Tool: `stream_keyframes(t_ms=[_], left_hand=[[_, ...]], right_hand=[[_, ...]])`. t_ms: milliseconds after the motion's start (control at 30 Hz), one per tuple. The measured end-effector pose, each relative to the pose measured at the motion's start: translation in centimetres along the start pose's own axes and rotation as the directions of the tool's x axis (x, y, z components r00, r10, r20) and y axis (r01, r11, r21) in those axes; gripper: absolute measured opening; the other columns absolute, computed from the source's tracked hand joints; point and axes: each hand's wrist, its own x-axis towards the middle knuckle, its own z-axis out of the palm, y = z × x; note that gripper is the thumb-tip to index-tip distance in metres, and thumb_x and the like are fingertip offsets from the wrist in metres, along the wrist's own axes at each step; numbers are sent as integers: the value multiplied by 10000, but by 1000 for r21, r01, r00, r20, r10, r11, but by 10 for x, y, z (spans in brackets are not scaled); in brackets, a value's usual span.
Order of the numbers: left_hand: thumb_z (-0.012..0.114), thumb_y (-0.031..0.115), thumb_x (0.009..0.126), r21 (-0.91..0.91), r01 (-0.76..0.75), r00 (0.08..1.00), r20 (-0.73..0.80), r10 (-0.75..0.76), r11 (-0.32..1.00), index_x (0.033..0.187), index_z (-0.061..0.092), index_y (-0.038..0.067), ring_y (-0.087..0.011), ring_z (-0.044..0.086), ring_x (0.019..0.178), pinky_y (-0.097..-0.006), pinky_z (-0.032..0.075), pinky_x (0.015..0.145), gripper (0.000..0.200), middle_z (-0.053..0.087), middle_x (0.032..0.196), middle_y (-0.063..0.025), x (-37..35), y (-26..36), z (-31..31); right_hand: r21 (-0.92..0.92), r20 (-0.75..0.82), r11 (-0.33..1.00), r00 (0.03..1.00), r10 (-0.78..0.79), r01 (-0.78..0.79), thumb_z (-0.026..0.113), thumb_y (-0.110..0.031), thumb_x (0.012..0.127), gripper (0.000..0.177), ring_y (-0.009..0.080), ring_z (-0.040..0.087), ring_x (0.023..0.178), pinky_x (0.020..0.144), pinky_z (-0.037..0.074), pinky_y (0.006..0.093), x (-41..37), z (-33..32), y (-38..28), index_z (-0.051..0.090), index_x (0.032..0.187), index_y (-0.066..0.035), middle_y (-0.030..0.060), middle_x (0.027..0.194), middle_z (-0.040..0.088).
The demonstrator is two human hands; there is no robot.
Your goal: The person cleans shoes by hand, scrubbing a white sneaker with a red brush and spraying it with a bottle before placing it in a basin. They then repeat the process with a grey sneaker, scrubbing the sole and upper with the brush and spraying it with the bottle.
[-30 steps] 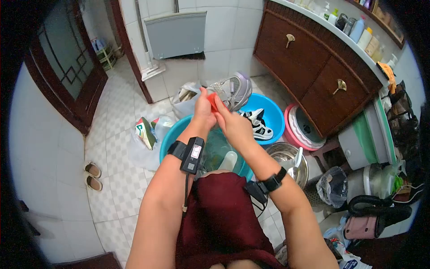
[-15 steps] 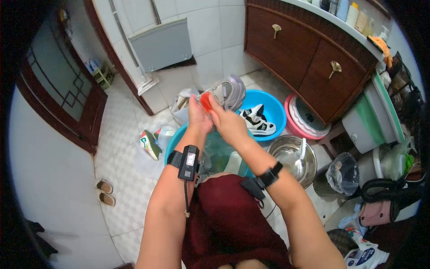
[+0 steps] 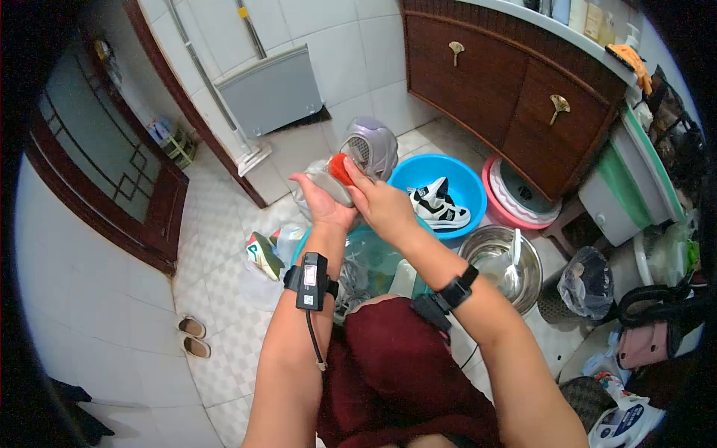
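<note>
A pale grey and lavender sneaker [image 3: 372, 149] is held out over the teal basin [image 3: 302, 243]. My left hand [image 3: 326, 207] lies palm up under its near end, thumb stretched out to the side and fingers hidden beneath the shoe. From the right, my right hand [image 3: 387, 203] presses a small red-orange brush-like thing [image 3: 340, 169] against the shoe. Fingers cover much of it, so its exact kind does not show. Below my hands, the basin holds water, a grey shoe-like bundle [image 3: 351, 280] and a pale, long-handled thing [image 3: 403, 278].
A blue basin [image 3: 476, 183] with a black-and-white sneaker [image 3: 441, 205] stands beyond, near pink basins [image 3: 494, 201]. A steel bowl [image 3: 532, 272] and a lined bin [image 3: 586, 284] are right. Plastic bags [image 3: 267, 254] and slippers [image 3: 193, 336] lie left; a brown cabinet [image 3: 478, 82] overhangs.
The view has shifted slightly. The sneaker has turned and sits a little further left over my left palm, showing more of its pale near end. The red-orange thing stays pressed on it.
</note>
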Motion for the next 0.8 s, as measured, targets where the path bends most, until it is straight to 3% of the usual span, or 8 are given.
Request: stream_keyframes(t_ms=[33,167,300,433,533,633,733,800], left_hand=[[279,719,846,-49,18,1000,5,-18,999,1221,486,23,-306,486,1148,-445,384,994,817,523,1234,-142,2,1,-2],[358,440,929,-3,143,984,109,-142,990,1144,551,37,-283,560,1066,-440,438,938,495,584,1140,-131,19,2,-21],[374,490,926,46,41,997,71,-44,998,1139,549,52,-279,566,1038,-424,459,903,518,580,1149,-126,33,-2,-31],[447,552,893,-14,124,937,331,-112,992,1157,534,50,-268,557,1036,-389,461,901,574,573,1152,-117,28,1,-51],[428,552,899,200,75,985,141,-104,977,1173,527,44,-279,553,1044,-394,457,908,586,569,1155,-124,26,0,-47],[416,475,926,127,44,964,254,-76,991,1183,532,51,-274,557,1042,-400,462,898,509,574,1155,-117,30,1,-43],[415,415,936,34,108,962,249,-113,994,1136,561,59,-261,564,1016,-399,466,889,434,593,1117,-104,9,7,-25],[413,396,937,23,122,966,226,-124,992,1107,575,63,-256,569,996,-397,467,884,407,603,1093,-97,2,9,-26]], right_hand=[[-23,8,1000,1000,-18,18,525,-375,890,450,326,601,543,456,471,422,-4,-3,3,444,1331,-336,139,624,556],[-205,-102,979,995,-7,-14,546,-387,876,450,315,584,521,453,469,419,34,-24,5,466,1315,-329,125,619,541],[-130,-92,991,995,31,-43,549,-397,872,446,332,578,511,456,473,424,43,-12,5,469,1307,-337,125,610,540],[-159,21,981,994,-110,112,534,-372,886,457,322,578,510,439,471,413,11,-13,6,434,1331,-347,121,634,543],[-239,-42,971,999,-33,22,532,-350,891,460,307,578,504,435,470,400,25,-20,12,425,1338,-351,117,622,536],[-165,-187,985,982,15,-46,529,-348,894,457,295,579,501,435,466,407,35,-18,8,427,1340,-341,123,593,529],[-95,25,993,998,-65,67,532,-341,892,459,288,574,493,427,458,410,1,-5,-6,428,1339,-341,119,583,530],[-170,-6,981,996,-92,90,548,-344,881,474,276,570,484,421,456,404,7,-12,6,428,1339,-340,103,585,535]])
